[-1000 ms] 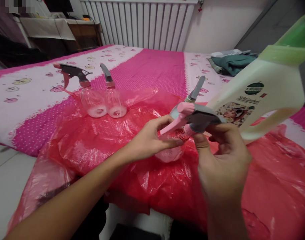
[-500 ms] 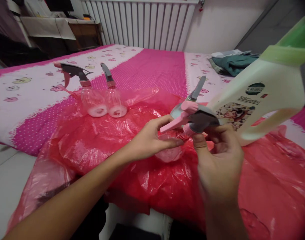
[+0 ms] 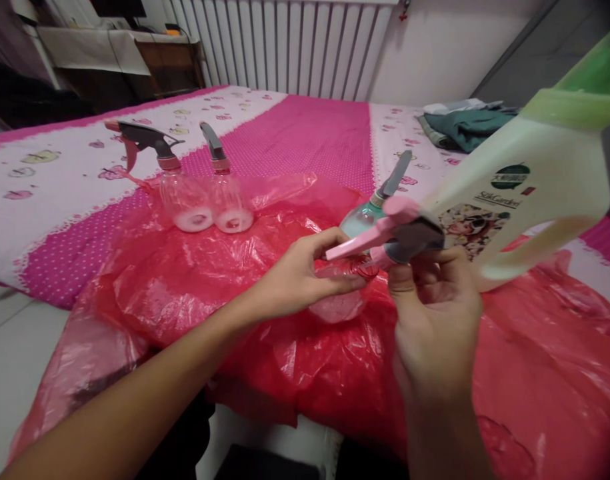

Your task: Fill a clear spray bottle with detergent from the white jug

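My left hand [image 3: 305,277] is closed round the neck of a small clear spray bottle [image 3: 337,303] that stands on a red plastic sheet [image 3: 195,280]. Just to its right, my right hand [image 3: 435,307] pinches a pink and grey trigger sprayer head [image 3: 392,237], holding it over the bottle's mouth. A teal spray bottle [image 3: 367,217] stands right behind them. A large pale green detergent jug [image 3: 529,180] looms close on the right.
Two more clear spray bottles with sprayer heads [image 3: 182,193] [image 3: 227,197] stand at the sheet's far left. The sheet covers a bed with a pink and white cover [image 3: 305,130]. Folded clothes [image 3: 462,123] lie at the far right; a white radiator [image 3: 285,47] lines the wall.
My right hand has turned and shifted the sprayer head slightly right and up. My left hand has stayed on the bottle's neck.
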A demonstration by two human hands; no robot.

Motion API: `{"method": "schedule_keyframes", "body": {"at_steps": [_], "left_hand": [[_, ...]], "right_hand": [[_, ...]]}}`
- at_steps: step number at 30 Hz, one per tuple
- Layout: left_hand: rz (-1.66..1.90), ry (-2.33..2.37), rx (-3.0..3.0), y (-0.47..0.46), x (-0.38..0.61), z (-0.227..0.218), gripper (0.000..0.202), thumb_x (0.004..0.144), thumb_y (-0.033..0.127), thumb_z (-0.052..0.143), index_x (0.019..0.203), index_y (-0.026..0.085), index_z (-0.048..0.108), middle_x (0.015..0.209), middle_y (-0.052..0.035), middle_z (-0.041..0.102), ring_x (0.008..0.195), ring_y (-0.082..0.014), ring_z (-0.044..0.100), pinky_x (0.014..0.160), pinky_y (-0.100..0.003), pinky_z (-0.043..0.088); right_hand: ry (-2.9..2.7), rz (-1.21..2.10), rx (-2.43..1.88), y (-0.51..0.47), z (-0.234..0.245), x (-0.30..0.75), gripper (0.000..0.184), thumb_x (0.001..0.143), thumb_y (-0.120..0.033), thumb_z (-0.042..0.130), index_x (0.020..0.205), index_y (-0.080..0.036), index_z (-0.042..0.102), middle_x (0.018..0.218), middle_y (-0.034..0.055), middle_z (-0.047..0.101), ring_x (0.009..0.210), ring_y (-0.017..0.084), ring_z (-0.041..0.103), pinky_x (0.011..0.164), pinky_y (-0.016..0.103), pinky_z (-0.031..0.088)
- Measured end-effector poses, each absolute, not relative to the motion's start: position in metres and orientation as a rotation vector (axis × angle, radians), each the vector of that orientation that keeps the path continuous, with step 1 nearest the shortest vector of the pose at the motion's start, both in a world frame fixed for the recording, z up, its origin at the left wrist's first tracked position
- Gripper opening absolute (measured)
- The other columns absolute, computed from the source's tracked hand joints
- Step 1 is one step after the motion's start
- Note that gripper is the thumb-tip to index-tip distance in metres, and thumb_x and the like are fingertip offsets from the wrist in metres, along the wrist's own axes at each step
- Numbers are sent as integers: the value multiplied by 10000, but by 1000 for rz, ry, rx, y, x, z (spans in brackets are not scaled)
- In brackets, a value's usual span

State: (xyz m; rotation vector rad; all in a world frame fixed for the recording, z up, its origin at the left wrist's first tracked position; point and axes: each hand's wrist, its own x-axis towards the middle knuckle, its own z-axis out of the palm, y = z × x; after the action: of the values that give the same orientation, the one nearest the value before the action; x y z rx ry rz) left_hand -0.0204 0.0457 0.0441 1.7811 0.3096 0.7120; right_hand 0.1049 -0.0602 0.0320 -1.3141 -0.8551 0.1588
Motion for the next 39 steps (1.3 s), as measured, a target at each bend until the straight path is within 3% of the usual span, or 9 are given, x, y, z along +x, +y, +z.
{"method": "schedule_keyframes", "body": {"at_steps": [13,22,27,39], "left_hand": [[703,344,1786,47,-22,44,239,857,276,801,1009,172,647,1050,-63,696,1009,-246,657,923,-354,518],[694,368,1773,50,-26,48,214,857,299,793,978,181,662,963,-40,676,918,-214,645,799,-301,518],[689,358,1758,51,-27,49,267,847,313,822,1007,174,660,1037,-60,694,997,-231,652,873,-321,526],[684,392,1742,51,-24,44,265,843,309,823,1013,178,667,1025,-55,697,986,-232,664,876,-327,534]], "right_hand": [[-830,304,-1156,-55,24,109,206,847,-341,777,881,-241,600,887,-22,668,851,150,622,794,314,455],[-913,304,-1155,-53,21,107,167,825,-251,783,879,-261,626,885,-44,665,884,143,641,824,302,485],[-840,482,-1001,-47,17,105,212,853,-361,766,924,-264,592,980,-23,702,967,165,674,878,330,498],[-835,390,-1080,-52,22,107,202,861,-361,765,912,-253,601,968,-17,694,963,166,659,910,342,476]]}}
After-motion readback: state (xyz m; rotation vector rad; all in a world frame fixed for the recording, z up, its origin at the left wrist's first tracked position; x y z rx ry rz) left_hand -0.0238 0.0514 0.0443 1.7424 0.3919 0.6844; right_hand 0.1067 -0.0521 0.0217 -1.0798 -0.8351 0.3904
